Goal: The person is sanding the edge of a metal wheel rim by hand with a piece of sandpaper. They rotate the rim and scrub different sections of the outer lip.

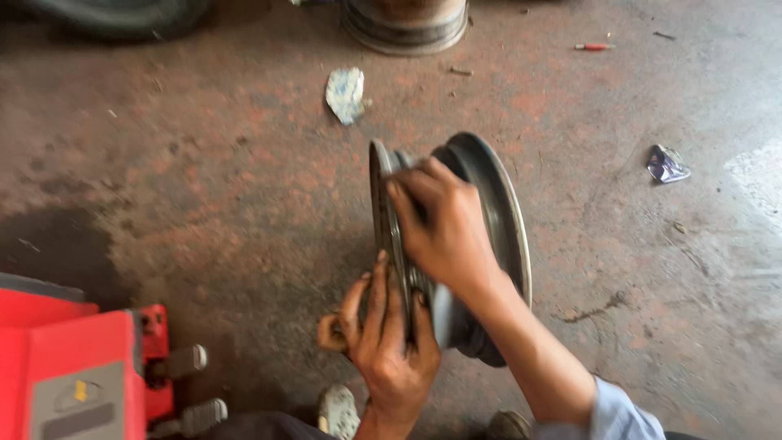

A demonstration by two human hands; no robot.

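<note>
The bare wheel rim [489, 212] stands on edge mid-floor [204, 163]. The right hand [444, 232] clasps its top flange; the left hand [387, 342] grips its lower edge. No tyre is fitted yet.

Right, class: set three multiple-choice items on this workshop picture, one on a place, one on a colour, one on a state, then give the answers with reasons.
1. Where is the red machine?
A. lower left corner
B. top right corner
C. behind the wheel rim

2. What colour is the small screwdriver's handle on the floor?
A. green
B. red
C. white

3. How does the metal wheel rim stand?
A. flat on the floor
B. upright on its edge
C. hanging off the machine

Answers
1. A: it fills the lower left corner, pedals sticking out.
2. B: it shows red near the top edge.
3. B: the left hand and right hand steady it on its edge.
</note>
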